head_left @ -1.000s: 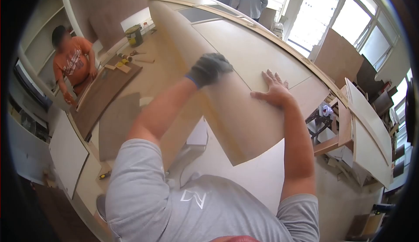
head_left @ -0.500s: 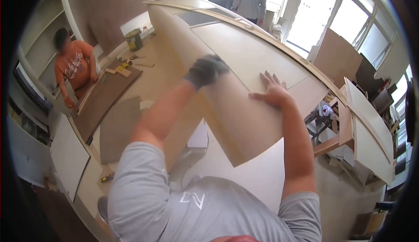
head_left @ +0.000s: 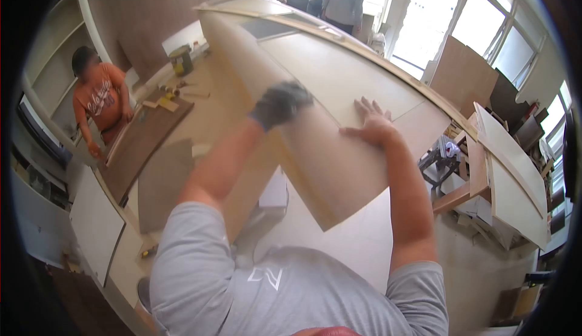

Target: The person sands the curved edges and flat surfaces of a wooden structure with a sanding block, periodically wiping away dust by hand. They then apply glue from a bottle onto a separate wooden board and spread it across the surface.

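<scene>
Together, the left grip (head_left: 280,104) and right grip (head_left: 374,125) touch one big board (head_left: 354,160).
The board lies right in front of the person (head_left: 273,293), reaching far ahead. The right grip is flat and spread wide. The left grip, in a dark glove (head_left: 274,108), is curled over the round edge (head_left: 303,148); I can't tell if it holds something. Pushing too hard could scratch the board or make it slip.
</scene>
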Action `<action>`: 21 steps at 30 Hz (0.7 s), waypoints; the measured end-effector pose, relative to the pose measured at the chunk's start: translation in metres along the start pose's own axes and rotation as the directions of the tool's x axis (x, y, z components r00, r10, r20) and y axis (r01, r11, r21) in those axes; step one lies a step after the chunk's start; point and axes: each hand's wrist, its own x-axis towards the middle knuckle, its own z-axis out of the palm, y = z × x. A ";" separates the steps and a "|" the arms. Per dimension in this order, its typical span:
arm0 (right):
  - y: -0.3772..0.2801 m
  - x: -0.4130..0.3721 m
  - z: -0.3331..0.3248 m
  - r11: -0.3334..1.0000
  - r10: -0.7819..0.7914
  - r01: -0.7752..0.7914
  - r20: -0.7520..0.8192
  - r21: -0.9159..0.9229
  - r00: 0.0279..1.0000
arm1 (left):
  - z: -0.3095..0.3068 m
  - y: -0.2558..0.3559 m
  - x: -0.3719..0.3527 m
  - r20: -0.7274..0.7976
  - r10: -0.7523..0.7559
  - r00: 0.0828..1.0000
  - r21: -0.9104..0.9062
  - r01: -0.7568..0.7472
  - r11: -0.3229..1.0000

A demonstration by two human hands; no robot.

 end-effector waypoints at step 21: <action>0.003 0.003 -0.002 1.000 0.013 -0.013 0.021 0.005 1.000 | -0.021 0.040 0.002 0.014 -0.171 0.985 0.148 0.167 0.975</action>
